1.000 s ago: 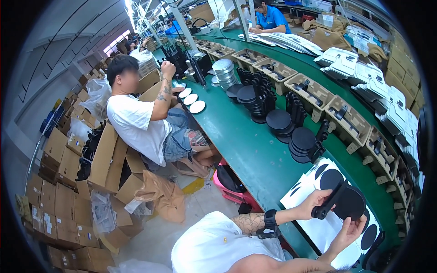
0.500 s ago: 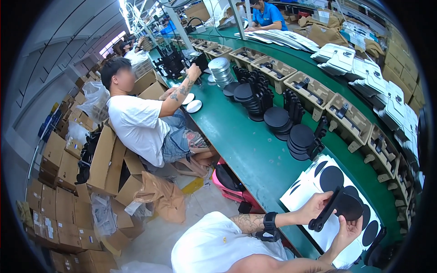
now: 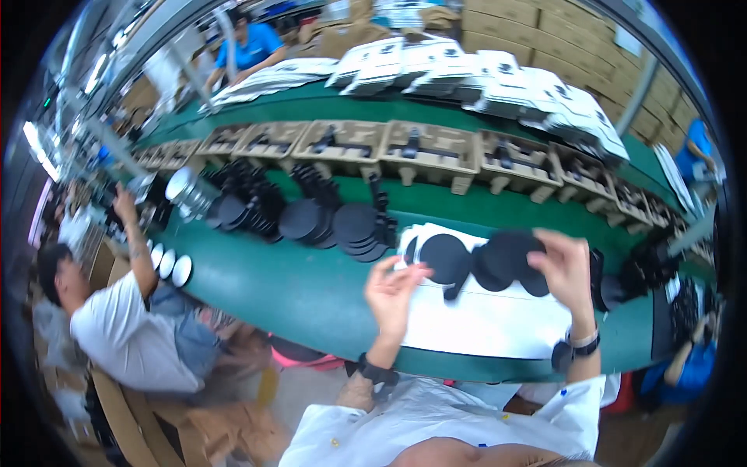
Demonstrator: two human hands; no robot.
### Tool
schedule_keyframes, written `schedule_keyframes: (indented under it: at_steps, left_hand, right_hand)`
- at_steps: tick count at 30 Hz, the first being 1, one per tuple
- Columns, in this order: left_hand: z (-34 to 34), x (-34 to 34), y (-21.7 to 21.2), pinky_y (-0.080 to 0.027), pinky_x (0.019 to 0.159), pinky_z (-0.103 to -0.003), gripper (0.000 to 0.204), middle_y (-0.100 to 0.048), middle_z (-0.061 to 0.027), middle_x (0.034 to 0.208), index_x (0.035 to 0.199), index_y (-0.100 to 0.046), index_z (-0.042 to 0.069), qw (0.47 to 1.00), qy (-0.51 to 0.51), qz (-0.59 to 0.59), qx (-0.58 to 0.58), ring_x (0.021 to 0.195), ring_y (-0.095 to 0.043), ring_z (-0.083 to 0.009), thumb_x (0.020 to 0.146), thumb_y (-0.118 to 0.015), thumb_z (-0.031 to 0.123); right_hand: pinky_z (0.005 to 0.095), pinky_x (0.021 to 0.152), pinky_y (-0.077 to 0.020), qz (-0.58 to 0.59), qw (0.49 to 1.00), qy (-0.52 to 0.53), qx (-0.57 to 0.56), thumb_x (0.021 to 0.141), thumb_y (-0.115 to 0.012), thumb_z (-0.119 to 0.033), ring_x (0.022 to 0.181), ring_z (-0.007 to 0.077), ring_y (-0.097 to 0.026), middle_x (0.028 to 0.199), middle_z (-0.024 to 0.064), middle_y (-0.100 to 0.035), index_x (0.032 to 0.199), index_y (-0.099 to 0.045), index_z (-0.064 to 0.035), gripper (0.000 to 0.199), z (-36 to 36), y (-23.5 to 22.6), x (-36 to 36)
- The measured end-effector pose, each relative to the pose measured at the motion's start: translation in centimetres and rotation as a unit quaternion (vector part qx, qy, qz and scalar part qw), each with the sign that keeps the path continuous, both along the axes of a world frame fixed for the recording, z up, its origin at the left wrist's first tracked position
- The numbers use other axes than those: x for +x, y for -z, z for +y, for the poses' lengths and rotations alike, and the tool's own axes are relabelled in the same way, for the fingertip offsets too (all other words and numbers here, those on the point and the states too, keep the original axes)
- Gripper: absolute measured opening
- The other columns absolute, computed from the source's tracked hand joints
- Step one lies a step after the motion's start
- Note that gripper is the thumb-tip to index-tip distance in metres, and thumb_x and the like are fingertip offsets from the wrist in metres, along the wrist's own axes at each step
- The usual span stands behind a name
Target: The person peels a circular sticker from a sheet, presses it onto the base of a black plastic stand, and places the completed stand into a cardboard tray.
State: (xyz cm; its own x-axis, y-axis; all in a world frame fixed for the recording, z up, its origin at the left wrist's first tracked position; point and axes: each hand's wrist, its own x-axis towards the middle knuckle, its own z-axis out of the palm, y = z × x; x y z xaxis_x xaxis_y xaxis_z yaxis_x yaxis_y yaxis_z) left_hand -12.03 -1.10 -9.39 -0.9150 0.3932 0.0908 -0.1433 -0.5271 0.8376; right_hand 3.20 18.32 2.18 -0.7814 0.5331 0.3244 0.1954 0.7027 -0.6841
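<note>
My right hand (image 3: 566, 268) grips the edge of a black round base (image 3: 510, 259) over a white sheet (image 3: 482, 323). A short black arm (image 3: 459, 280) slants down at the base's left; whether it is joined to the base is unclear through blur. My left hand (image 3: 391, 294) is raised at the sheet's left edge, thumb and fingers pinched together; what they hold, if anything, is too blurred to make out. Beside its fingertips, a flat black disc (image 3: 445, 259) lies on the sheet, with more discs partly hidden behind the base.
Stacks of black round bases (image 3: 358, 226) with black arms stand left of the sheet. Cardboard trays (image 3: 428, 148) holding black parts line the bench's far side, with white flat sheets (image 3: 498, 74) behind. A co-worker in white (image 3: 140, 319) sits at left. Black parts (image 3: 650, 268) stand at right.
My view has swung right. My left hand has let go of the black base and moved left, away from it; my right hand now holds it alone.
</note>
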Motion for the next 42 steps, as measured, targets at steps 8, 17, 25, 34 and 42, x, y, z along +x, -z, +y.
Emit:
schedule_keyframes:
  at_steps: [8, 17, 25, 34, 42]
  left_hand:
    - [0.6, 0.2, 0.1, -0.038, 0.098, -0.047, 0.044, -0.055, -0.0168, 0.123, 0.116, -0.056, 0.003, 0.845, 0.048, 0.415, -0.334, 0.118, -0.05, -0.0316, 0.078, -0.071, 0.017]
    - [2.2, 0.6, 1.2, -0.025, 0.106, -0.051, 0.05, -0.04, -0.0157, 0.14, 0.12, -0.056, 0.006, 0.714, 0.061, 0.51, -0.476, 0.132, -0.032, -0.0345, 0.081, -0.065, 0.036]
    - [3.9, 2.7, 0.3, -0.025, 0.107, -0.05, 0.049, -0.043, -0.0149, 0.137, 0.117, -0.057, 0.005, 0.705, 0.035, 0.512, -0.489, 0.131, -0.035, -0.034, 0.078, -0.069, 0.031]
    - [5.3, 5.2, -0.4, -0.024, 0.108, -0.048, 0.046, -0.043, -0.0149, 0.136, 0.117, -0.056, 0.006, 0.708, 0.045, 0.502, -0.495, 0.131, -0.035, -0.0343, 0.078, -0.068, 0.027]
    - [7.2, 6.0, 0.6, -0.022, 0.108, -0.048, 0.044, -0.042, -0.0151, 0.136, 0.117, -0.055, 0.006, 0.708, 0.059, 0.49, -0.505, 0.131, -0.033, -0.0356, 0.079, -0.067, 0.024]
  right_hand:
    - [0.036, 0.071, -0.0515, 0.132, 0.979, 0.117, 0.101, 0.073, -0.069, -0.011, 0.081, 0.0318, -0.065, 0.086, 0.0236, -0.064, 0.102, -0.057, 0.0047, 0.035, 14.3, 1.2, -17.2]
    - [0.0431, 0.092, -0.045, -0.17, 0.957, 0.124, 0.202, 0.073, -0.071, -0.026, 0.104, 0.0389, -0.055, 0.108, 0.0251, -0.058, 0.123, -0.049, 0.0028, 0.062, 15.7, 7.8, -20.6]
    - [0.0533, 0.102, -0.0332, -0.11, 0.953, 0.062, 0.275, 0.071, -0.073, -0.043, 0.133, 0.0347, -0.028, 0.141, 0.0212, -0.032, 0.127, -0.045, 0.003, 0.078, 16.9, 8.1, -16.5]
    - [0.0612, 0.105, -0.0194, -0.281, 0.938, 0.037, 0.199, 0.075, -0.065, -0.055, 0.137, 0.0457, -0.007, 0.147, 0.0288, -0.012, 0.14, -0.034, -0.0093, 0.086, 15.4, 8.5, -10.6]
    - [0.0657, 0.103, -0.0139, -0.38, 0.925, 0.01, 0.022, 0.071, -0.066, -0.06, 0.135, 0.0523, 0.003, 0.148, 0.0321, 0.0, 0.141, -0.036, -0.0289, 0.083, 1.9, 6.1, 15.4]
